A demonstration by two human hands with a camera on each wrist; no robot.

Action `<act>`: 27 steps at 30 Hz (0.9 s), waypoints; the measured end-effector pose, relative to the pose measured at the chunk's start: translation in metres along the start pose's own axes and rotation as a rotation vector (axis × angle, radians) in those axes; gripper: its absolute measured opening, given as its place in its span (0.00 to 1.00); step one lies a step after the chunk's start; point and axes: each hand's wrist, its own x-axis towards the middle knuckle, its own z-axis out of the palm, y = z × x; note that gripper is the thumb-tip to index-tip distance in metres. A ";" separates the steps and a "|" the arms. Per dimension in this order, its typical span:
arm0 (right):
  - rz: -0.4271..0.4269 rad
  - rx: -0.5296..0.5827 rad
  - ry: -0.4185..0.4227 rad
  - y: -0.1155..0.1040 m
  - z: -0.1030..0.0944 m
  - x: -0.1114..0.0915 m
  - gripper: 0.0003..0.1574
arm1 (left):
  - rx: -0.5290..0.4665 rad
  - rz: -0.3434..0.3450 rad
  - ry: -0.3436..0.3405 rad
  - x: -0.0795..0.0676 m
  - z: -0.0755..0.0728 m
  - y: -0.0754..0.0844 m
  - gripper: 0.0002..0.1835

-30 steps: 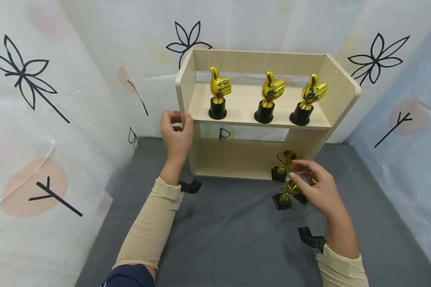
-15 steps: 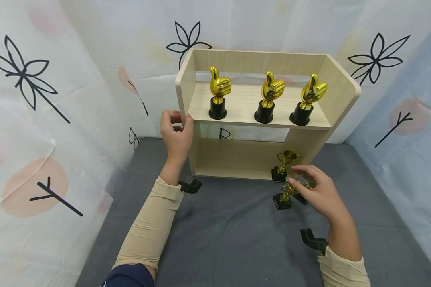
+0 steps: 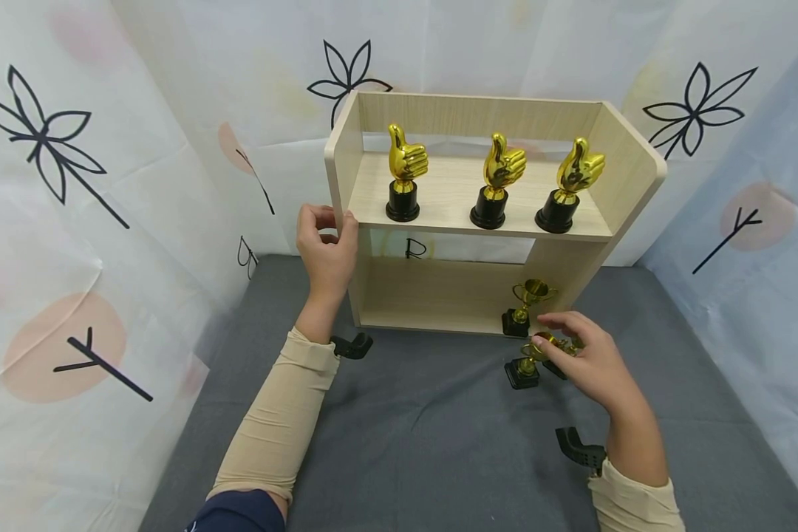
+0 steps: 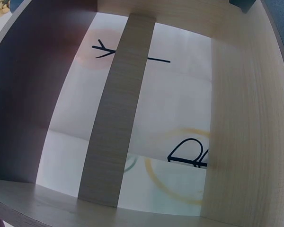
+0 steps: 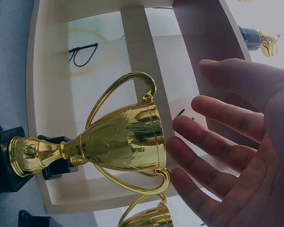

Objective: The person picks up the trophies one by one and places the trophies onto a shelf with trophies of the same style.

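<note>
My left hand (image 3: pixel 328 255) grips the left side panel of a pale wooden two-tier shelf (image 3: pixel 439 227), thumb at the front edge. In the right wrist view, my right hand (image 5: pixel 227 142) has relaxed, spread fingers beside the rim of a gold trophy cup (image 5: pixel 123 139) on a black base. From the head view, that right hand (image 3: pixel 588 358) hovers over two trophy cups on the cloth: a front one (image 3: pixel 522 369) and another, mostly hidden behind the fingers. A third trophy cup (image 3: pixel 520 319) stands at the right end of the lower tier.
Three gold thumbs-up trophies (image 3: pixel 402 199) with black bases stand on the upper tier. Grey cloth (image 3: pixel 425 443) covers the table, and white patterned fabric (image 3: pixel 173 148) hangs at the back and sides. The left wrist view looks into the lower tier past a back slat (image 4: pixel 116 109).
My right hand has lowered slightly toward the trophy cups in front of the shelf. My left hand keeps its place on the side panel.
</note>
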 end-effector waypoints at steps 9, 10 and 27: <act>-0.005 -0.008 -0.010 0.004 0.002 -0.003 0.24 | 0.001 0.017 -0.032 0.001 -0.004 -0.009 0.11; -0.004 -0.006 -0.012 0.004 0.002 -0.003 0.24 | 0.004 0.018 -0.032 0.001 -0.004 -0.009 0.11; 0.038 0.007 -0.045 0.008 0.002 -0.006 0.26 | 0.001 0.019 -0.018 0.001 -0.003 -0.008 0.11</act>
